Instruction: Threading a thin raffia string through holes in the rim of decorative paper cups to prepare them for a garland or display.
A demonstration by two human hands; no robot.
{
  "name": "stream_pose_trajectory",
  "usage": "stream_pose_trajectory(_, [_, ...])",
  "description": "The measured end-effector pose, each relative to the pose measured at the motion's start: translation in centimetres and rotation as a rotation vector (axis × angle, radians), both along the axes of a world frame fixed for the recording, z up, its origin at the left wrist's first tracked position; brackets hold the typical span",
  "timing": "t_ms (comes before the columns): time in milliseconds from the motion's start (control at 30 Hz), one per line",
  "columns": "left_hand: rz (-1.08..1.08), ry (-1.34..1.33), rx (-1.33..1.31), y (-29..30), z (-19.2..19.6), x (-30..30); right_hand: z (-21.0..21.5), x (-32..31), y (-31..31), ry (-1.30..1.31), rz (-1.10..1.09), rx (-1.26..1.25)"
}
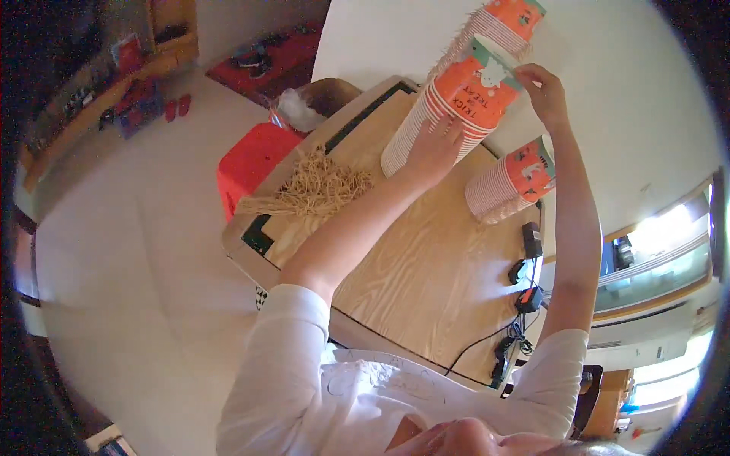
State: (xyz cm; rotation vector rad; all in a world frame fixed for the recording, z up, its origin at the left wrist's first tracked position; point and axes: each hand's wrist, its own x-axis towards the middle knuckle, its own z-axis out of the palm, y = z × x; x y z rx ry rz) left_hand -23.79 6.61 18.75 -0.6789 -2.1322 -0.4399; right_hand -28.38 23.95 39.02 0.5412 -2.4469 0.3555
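Tall cup stack [467, 95], left hand [432, 158] on its side, fingers [455, 135] slightly spread, right hand [545, 93] at its top, can't tell if pinching

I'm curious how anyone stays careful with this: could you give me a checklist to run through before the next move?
1. Left hand against the tall cup stack: ok, on its side.
2. Right hand at that stack's upper end: ok.
3. Right hand's grip firm: cannot tell.
4. Shorter cup stack apart from the tall one: ok, gap visible.
5. Straw-like pile clear of the left hand: ok.
6. Black cable tidy: not ok, loosely looped.
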Motion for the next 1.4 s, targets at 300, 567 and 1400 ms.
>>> stream_pose_trajectory(300, [-0.001,-0.014,0.004,0.0,0.4,0.3,0.0,-0.6,0.1,0.06,0.03,-0.047])
stream_pose_trajectory(567, [-0.022,-0.082,0.066,0.7,-0.1,0.4,4.2,-0.8,1.8,0.157,0.047,-0.128])
stream_pose_trajectory(1400, [0.255,-0.897,0.136,-20.3,-26.3,40.1,-39.0,20.3,12.0,-0.813,0.218,-1.786])
